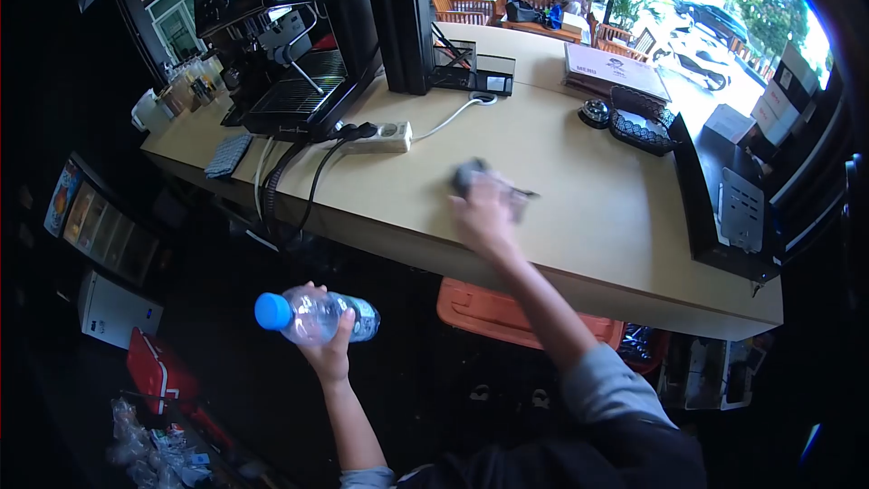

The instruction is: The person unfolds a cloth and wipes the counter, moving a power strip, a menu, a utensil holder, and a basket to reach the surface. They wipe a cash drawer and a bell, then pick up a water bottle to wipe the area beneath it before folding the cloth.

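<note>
My left hand (330,344) is wrapped round a clear plastic bottle (317,315) with a blue cap, held tilted on its side in front of the counter. My right hand (487,210) is over the wooden counter (579,208), its fingers on a small dark object (469,177). Motion blurs both, and I cannot make out what the object is. To the left of that hand, a white power strip (391,138) with a black plug lies on the counter.
An espresso machine (299,81) stands at the counter's left. At the right are a bell (595,112), a black basket (641,127), menus (615,72) and a black cash drawer (724,208). An orange lid (489,310) is below the counter edge.
</note>
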The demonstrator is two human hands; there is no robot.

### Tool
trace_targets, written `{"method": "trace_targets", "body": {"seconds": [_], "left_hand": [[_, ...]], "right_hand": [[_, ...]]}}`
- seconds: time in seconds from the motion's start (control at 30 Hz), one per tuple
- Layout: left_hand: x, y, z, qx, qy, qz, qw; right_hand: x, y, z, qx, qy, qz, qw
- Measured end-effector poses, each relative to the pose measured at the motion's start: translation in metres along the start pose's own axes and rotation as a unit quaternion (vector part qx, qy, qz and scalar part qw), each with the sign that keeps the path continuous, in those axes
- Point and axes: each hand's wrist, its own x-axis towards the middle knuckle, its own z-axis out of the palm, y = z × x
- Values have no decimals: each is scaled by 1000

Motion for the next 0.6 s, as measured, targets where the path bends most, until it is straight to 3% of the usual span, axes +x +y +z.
{"method": "trace_targets", "body": {"seconds": [0.1, 0.2, 0.37, 0.5, 0.6], "left_hand": [[-18, -4, -12, 11, 19, -4, 1000], [-26, -9, -22, 18, 18, -24, 999], [-14, -11, 3, 8, -11, -23, 1000], [0, -19, 58, -56, -94, -14, 994], [-2, -14, 114, -132, -171, -24, 976]], "right_hand": [[29, -95, 69, -35, -41, -112, 992], [21, -137, 104, -72, -95, -250, 961], [-7, -83, 58, -55, -89, -336, 936], [-49, 10, -16, -69, -31, -291, 954], [-89, 91, -100, -92, -14, -174, 980]]}}
